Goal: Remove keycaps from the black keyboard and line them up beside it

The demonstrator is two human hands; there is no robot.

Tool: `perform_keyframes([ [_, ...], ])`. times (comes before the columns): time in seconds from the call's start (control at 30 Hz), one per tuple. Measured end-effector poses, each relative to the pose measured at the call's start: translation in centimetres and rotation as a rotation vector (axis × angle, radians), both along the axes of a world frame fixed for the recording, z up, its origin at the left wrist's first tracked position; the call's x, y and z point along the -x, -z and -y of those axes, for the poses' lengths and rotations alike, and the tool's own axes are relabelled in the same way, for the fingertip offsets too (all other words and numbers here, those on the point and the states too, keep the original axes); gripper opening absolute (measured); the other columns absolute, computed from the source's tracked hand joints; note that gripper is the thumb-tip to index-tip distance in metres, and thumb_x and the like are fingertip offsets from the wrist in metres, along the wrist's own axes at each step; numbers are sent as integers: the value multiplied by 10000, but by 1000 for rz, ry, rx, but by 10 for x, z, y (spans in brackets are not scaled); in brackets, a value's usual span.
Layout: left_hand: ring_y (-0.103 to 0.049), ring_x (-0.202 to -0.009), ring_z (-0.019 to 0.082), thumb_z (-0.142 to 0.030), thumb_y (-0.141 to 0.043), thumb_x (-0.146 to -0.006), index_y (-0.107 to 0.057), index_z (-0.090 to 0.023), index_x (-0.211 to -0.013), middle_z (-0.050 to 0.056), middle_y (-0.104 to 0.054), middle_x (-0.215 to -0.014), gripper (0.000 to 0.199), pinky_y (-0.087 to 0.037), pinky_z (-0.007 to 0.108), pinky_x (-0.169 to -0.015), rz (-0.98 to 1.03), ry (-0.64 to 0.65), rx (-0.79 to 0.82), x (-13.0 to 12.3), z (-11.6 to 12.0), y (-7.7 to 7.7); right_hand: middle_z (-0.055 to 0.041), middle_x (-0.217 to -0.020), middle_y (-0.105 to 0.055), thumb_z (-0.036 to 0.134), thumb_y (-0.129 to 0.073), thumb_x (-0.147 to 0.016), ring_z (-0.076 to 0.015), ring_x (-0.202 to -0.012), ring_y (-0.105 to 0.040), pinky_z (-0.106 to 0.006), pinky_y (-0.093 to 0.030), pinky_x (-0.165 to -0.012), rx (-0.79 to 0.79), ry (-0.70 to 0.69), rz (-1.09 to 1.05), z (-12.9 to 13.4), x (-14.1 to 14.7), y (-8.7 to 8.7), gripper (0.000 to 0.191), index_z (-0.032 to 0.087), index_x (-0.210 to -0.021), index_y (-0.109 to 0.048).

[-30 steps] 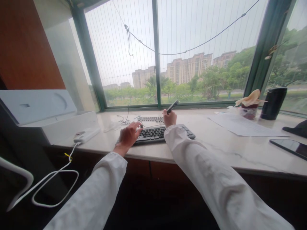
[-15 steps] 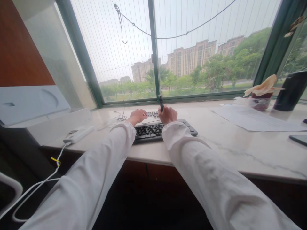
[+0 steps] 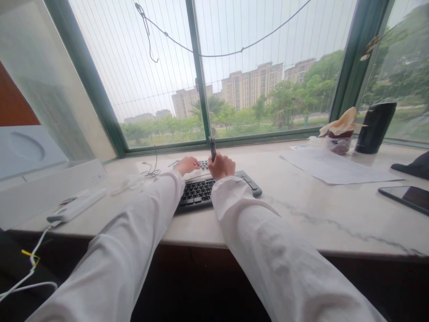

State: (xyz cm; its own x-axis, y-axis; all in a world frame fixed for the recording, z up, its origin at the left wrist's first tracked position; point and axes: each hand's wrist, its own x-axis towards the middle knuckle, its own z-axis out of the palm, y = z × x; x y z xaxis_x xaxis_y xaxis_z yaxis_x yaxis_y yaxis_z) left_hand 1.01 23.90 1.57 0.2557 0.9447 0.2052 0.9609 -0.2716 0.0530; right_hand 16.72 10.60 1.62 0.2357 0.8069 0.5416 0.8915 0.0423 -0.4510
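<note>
A black keyboard (image 3: pixel 197 193) lies on the pale marble-patterned counter, partly covered by my right forearm. My right hand (image 3: pixel 223 167) is closed in a fist above its far edge, gripping a slim dark pen-like tool (image 3: pixel 213 150) that stands upright. The tool's lower end is hidden by the hand. Just behind the keyboard sits a light strip with rows of small dark keycaps (image 3: pixel 203 164). Beside this strip, my left hand (image 3: pixel 187 166) has its fingers curled together at the strip's left end. Whatever may be between those fingertips is too small to make out.
A thin cable (image 3: pixel 152 172) coils left of my hands. Farther left are a white power strip (image 3: pixel 78 205) and a white box (image 3: pixel 30 150). To the right are paper sheets (image 3: pixel 335 167), a cup (image 3: pixel 338 142), a black tumbler (image 3: pixel 375 127) and a phone (image 3: pixel 407 197).
The view has turned to the right, so everything sits farther left in the picture. Both hands keep nearly the same places by the keyboard, with the dark tool still in my right fist.
</note>
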Motion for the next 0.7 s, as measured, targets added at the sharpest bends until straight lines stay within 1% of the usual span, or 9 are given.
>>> perform_keyframes([
  [0.17, -623, -940, 181, -469, -686, -688, -721, -322, -937, -12, -707, -1028, 291, -459, 240, -838, -8, -13, 12, -3, 0, 0, -102, -880, -694, 399, -325, -932, -244, -817, -657, -341, -448, -713, -6, -1, 12, -1, 2, 1, 350, 190, -1008, -595],
  [0.33, -623, -965, 192, -487, -678, -690, -714, -331, -951, -6, -700, -1061, 306, -460, 257, -851, -9, -19, 23, -3, -2, 3, -119, -909, -694, 397, -321, -935, -248, -841, -657, -349, -448, -727, 7, -33, -7, 1, 3, -1, 359, 184, -1018, -598],
  [0.53, -621, -976, 199, -510, -647, -710, -710, -328, -977, 9, -692, -1083, 329, -460, 271, -862, -7, -24, 30, -4, -3, 6, -122, -925, -695, 384, -342, -929, -242, -866, -651, -342, -440, -747, 31, -34, -16, 2, 3, -3, 338, 185, -1018, -601],
  [0.7, -608, -1021, 214, -518, -643, -717, -708, -342, -970, -1, -688, -1096, 315, -453, 307, -897, -10, -26, 32, -5, -3, 7, -116, -896, -690, 389, -347, -921, -243, -822, -653, -339, -444, -715, 11, -43, 5, 0, 3, 0, 332, 185, -972, -603],
])
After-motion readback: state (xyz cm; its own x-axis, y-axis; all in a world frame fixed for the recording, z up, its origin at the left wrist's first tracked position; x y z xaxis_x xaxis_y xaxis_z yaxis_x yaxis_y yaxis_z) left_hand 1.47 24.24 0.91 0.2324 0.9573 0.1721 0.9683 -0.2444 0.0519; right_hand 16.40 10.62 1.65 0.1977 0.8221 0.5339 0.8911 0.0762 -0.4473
